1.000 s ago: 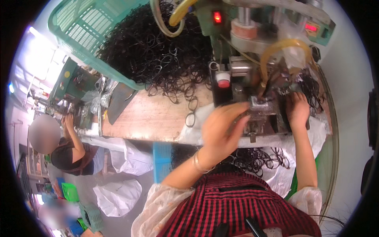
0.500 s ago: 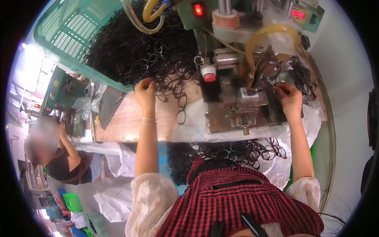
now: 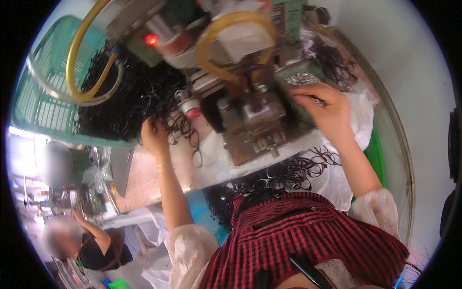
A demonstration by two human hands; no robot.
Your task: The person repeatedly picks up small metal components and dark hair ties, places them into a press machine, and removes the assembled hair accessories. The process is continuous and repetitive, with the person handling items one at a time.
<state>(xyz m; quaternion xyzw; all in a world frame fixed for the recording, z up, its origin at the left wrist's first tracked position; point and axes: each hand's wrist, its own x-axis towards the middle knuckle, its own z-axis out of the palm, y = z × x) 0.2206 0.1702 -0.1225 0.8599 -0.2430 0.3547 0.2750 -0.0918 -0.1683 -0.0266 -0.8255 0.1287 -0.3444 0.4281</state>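
Left hand (image 3: 154,137): fingers curled into the heap of thin black rings (image 3: 130,96) on the bench by the green mesh basket (image 3: 43,111). Right hand (image 3: 325,108): fingers pinched on small shiny metal pieces (image 3: 303,79) beside the steel press fixture (image 3: 255,120).

Left hand (image 3: 154,137) grips black rings (image 3: 139,96); right hand (image 3: 325,108) touches tray (image 3: 301,79).

black rings (image 3: 139,96) (thin loops), heaped, tangled

Glossy black rubber rings (image 3: 130,96), a dull grey metal press (image 3: 255,125), a matt wooden bench (image 3: 149,178), and a green plastic basket (image 3: 43,101).
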